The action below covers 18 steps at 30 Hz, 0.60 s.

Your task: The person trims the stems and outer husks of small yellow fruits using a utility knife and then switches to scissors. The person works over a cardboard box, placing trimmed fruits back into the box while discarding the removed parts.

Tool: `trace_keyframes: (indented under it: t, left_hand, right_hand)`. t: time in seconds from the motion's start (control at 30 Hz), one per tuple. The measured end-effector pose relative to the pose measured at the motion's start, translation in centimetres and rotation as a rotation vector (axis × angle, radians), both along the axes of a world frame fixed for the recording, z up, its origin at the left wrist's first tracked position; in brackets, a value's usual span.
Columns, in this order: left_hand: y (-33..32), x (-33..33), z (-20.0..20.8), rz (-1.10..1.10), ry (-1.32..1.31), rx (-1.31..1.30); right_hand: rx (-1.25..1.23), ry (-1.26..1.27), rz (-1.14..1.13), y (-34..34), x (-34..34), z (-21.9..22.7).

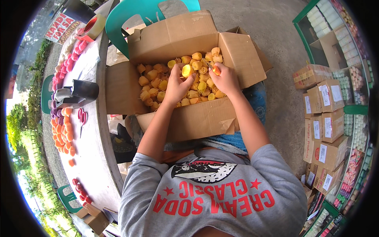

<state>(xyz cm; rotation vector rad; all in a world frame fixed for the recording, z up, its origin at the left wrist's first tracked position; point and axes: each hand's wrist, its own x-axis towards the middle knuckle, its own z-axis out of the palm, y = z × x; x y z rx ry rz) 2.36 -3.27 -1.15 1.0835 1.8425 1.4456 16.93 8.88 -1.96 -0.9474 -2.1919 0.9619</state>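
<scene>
An open cardboard box (185, 128) rests at my lap, holding many small rounded yellow-orange pieces (158, 83) with ragged, frayed edges; they look like wax. Between the thumb and fingers of my left hand (177, 86) is one such yellow-orange piece (187, 70), its bright, smooth yellow face turned up. My right hand (226, 80) is closed round a small orange-handled tool (216, 70). A thin dark tip, perhaps a blade, points from it toward the held piece. Both hands are over the box, a little apart.
At left, a white table (96, 158) bears rows of orange pieces (61, 136) and pink pieces (69, 63), red scissors (82, 118) and a black tape dispenser (81, 93). A green chair (118, 29) stands beyond. Stacked cartons (325, 118) and stocked shelves (357, 130) line the right.
</scene>
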Motion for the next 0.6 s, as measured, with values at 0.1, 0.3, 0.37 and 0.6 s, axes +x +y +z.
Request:
trace_keyframes:
  t: [0.1, 0.3, 0.37, 0.6]
  left_hand:
    - [0.1, 0.4, 0.6, -0.034, 0.145, -0.032]
    - [0.8, -3.7, 0.1, 0.528, -0.719, 0.339]
    - [0.1, -4.1, 0.2, 0.702, -0.77, 0.151]
    - [1.9, -1.8, -3.8, -0.581, 0.283, -0.497]
  right_hand:
    - [0.03, -0.003, -0.004, 0.0, 0.0, -0.1]
    - [0.01, -0.029, -0.001, -0.1, 0.0, 0.3]
    - [0.013, -0.033, -0.003, -0.1, 0.0, 0.4]
    - [-0.005, -0.045, 0.004, -0.2, 0.0, 0.6]
